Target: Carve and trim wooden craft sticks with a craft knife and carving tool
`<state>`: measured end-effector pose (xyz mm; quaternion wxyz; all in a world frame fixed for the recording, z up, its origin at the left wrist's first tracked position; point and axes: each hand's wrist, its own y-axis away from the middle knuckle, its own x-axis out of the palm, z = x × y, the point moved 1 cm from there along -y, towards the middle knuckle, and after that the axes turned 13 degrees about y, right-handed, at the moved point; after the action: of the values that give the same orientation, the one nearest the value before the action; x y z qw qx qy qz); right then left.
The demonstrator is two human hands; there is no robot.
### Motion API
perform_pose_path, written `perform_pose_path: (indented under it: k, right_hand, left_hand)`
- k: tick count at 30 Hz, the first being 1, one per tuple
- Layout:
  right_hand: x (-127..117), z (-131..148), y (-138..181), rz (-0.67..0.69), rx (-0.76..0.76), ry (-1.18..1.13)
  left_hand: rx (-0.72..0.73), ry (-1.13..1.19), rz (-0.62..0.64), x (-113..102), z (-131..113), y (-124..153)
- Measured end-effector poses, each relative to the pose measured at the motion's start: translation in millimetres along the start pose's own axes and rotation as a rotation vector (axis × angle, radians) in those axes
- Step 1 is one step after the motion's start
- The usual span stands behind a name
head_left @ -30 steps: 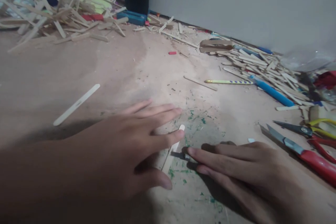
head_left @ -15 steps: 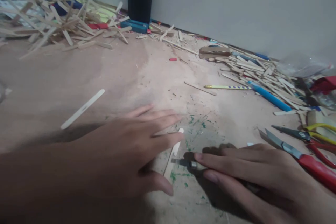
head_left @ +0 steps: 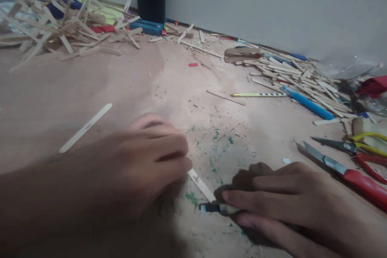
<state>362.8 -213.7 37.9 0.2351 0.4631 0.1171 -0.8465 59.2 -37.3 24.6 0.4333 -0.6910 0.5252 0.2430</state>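
My left hand (head_left: 151, 161) is closed, its fingers curled and pinching the upper end of a wooden popsicle stick (head_left: 201, 184). The stick slants down to the right on the table, with a small notch-like mark near my fingers. Between the fingers of my right hand (head_left: 281, 205) is a small chisel (head_left: 212, 208), its flat blade pointing left beside the stick's lower end. Most of the chisel's handle is hidden by my hand. Another popsicle stick (head_left: 86, 128), with a dark slit at its middle, lies beyond my left forearm.
Red-handled scissors (head_left: 363, 185) and yellow-handled scissors (head_left: 347, 146) lie at the right. Behind them are a blue pen (head_left: 311, 104), a dotted pencil (head_left: 258, 95) and a pile of sticks (head_left: 299, 72). A jumbled stick heap (head_left: 60, 28) stands at the back left.
My left hand has gone from spread fingers to curled ones. The popsicle stick has turned and now slants the other way. The chisel's blade has moved down off the stick's middle.
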Motion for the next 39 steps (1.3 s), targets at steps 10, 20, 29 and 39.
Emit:
perform_pose_path:
  k: [10,20,29,39]
  right_hand:
    - [-4.1,1.3,-13.0,-0.158,0.042,0.123]
    - [5.6,1.4,-10.2,-0.156,0.058,0.137]
    - [15.4,7.8,-13.0,-0.2,0.087,0.075]
    - [14.7,7.6,-10.8,-0.143,0.073,0.071]
  left_hand:
    - [-0.075,0.183,-0.027,-4.5,-15.1,-1.6]
    - [-0.125,-0.114,-0.003,13.9,-19.5,3.7]
    - [-0.157,-0.089,-0.065,19.0,-30.0,3.4]
    - [-0.133,-0.103,0.05,14.8,-28.3,3.4]
